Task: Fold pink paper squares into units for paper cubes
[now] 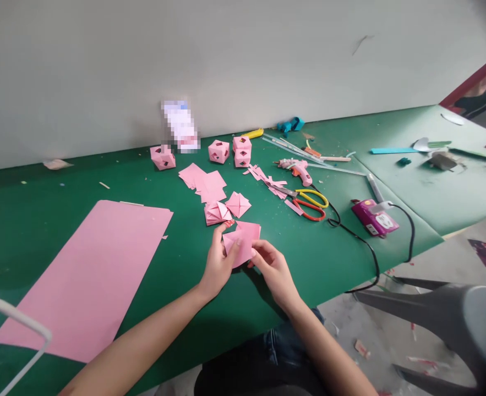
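Note:
Between both hands is a partly folded piece of pink paper [246,242], held just above the green table. My left hand [220,257] grips its left side, thumb on the front. On the right edge, my right hand [272,269] pinches the paper between thumb and fingers. Right behind them lie a pile of folded pink paper pieces [217,213] and another folded square [238,204]. Farther back, flat pink paper squares [212,186] are spread in a loose stack. Pink paper cubes with cut-out openings [218,152] stand near the wall.
A large pink sheet [98,269] covers the table's left part. Scissors [309,203] lie by pink paper strips [263,177] and a pink glue gun [295,169]. A black cord [360,240] runs near a purple box [375,218]. A grey stool [444,313] stands at right.

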The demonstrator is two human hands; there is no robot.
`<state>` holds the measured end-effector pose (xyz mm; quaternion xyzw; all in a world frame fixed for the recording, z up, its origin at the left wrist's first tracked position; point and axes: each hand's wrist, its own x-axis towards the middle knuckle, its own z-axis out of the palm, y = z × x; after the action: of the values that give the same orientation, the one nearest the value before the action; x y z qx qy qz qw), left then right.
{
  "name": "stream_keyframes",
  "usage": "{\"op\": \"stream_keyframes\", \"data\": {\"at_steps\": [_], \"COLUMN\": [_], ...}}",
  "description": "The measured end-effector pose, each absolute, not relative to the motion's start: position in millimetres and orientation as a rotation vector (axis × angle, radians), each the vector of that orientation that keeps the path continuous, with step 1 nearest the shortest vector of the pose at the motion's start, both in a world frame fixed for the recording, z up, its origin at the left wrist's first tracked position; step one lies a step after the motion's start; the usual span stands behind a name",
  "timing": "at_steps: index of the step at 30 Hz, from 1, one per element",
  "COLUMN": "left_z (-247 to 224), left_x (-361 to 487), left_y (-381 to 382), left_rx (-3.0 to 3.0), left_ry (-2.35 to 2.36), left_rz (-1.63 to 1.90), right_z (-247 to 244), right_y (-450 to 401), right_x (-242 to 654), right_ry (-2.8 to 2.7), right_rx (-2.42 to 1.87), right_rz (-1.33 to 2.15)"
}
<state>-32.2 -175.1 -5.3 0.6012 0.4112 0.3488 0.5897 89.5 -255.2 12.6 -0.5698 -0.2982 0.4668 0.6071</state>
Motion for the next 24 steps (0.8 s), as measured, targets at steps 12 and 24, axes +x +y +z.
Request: {"op": "stream_keyframes", "data": {"at_steps": [12, 24], "left_z": [-1, 6], "left_x": [-31, -38], "left_y": [-177, -177], "left_rx": [1.133, 1.203], "left_ry": [0.824, 0.866], "left_rz": [0.726, 0.865], "right_z": [16, 11], "right_y": [-245, -238], "right_x": [85, 97], "right_ry": [-0.664, -0.564], "right_rx": [-1.355, -1.342], "right_rz": [1.035, 1.156]}}
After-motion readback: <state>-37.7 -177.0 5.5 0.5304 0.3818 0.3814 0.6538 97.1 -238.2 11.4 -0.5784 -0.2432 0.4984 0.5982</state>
